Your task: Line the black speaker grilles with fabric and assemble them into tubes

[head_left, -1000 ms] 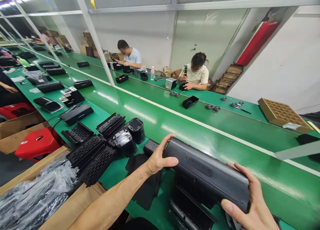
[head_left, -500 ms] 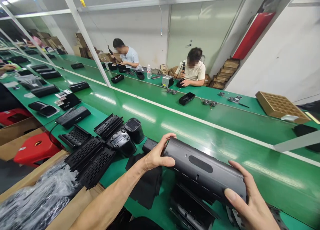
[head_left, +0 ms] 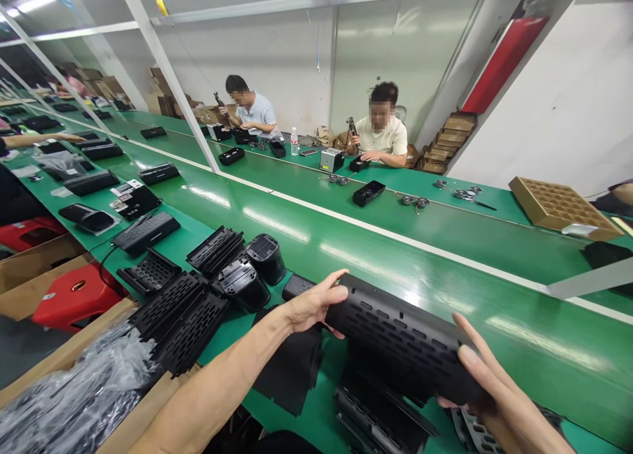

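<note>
A black speaker housing with rows of slots in its curved face hangs above the green bench, held between both hands. My left hand is closed round its left end, thumb on top. At the right end, my right hand grips it with the thumb on the near face. Under it lie black slotted shells, partly covered by the housing. Black flat sheets lie below my left forearm, and a small black piece is beside my left wrist.
Slotted black panels and two black cups stand to the left. A box of plastic-wrapped parts is at lower left. Across the green belt, two people work near speaker drivers and a divided carton.
The housing has been rolled in my hands: its smooth face with the oval recess has turned away and the slotted face now shows. Both hands have shifted their hold slightly.
</note>
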Motion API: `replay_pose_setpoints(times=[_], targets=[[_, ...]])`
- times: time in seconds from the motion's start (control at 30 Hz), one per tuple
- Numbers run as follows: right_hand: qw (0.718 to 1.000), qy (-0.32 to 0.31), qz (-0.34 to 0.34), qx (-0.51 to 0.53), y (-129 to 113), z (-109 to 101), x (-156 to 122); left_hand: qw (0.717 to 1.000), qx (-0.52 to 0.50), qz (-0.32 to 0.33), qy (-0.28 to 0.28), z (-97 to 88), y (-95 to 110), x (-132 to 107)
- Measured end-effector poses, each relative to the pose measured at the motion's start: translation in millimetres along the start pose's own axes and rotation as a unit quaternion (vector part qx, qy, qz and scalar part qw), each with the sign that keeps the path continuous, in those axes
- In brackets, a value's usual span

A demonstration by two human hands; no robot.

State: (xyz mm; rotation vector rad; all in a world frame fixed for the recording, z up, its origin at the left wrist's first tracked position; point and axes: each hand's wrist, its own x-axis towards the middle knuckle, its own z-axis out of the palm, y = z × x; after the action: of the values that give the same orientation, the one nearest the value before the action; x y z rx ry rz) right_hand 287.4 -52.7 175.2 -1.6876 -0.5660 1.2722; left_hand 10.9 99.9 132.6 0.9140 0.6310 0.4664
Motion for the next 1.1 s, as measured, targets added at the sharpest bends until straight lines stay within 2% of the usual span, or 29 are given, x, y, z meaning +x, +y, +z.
replay_pose_setpoints(times=[0.07, 0.2, 0.27, 0.33, 0.43, 0.53, 0.7, 0.8, 1.1], targets=[[1.000, -0.005, 0.009, 0.013, -3, -1, 2, 1.000, 0.018, -0.008, -0.015, -3.6, 5, 2], [1.000, -0.001, 0.020, 0.017, -3, 0, 10, 0.995, 0.043, 0.054, 0.070, 0.2, 0, 15], [0.999, -0.004, 0.033, 0.002, -1, -2, 18, 0.993, 0.044, 0.066, 0.089, 3.0, -5, 24], [0.999, -0.011, 0.043, -0.024, 1, -6, 25, 0.995, 0.033, 0.054, 0.081, 3.2, -9, 30], [0.997, -0.020, 0.071, -0.035, 3, -15, 37, 0.999, 0.012, 0.023, 0.031, -1.1, -10, 37], [0.994, -0.026, 0.102, -0.009, 7, -25, 48, 0.999, 0.026, 0.035, 0.014, -6.5, -11, 48], [0.999, -0.041, 0.016, 0.000, 21, -37, 68, 0.993, 0.067, 0.086, 0.036, -11.4, -19, 79], [0.999, -0.041, -0.010, 0.024, 30, -41, 79, 0.992, 0.080, 0.095, 0.036, -13.2, -23, 97], [0.991, -0.040, 0.043, 0.118, 47, -68, 110, 0.995, 0.077, 0.060, -0.007, -15.7, -33, 144]])
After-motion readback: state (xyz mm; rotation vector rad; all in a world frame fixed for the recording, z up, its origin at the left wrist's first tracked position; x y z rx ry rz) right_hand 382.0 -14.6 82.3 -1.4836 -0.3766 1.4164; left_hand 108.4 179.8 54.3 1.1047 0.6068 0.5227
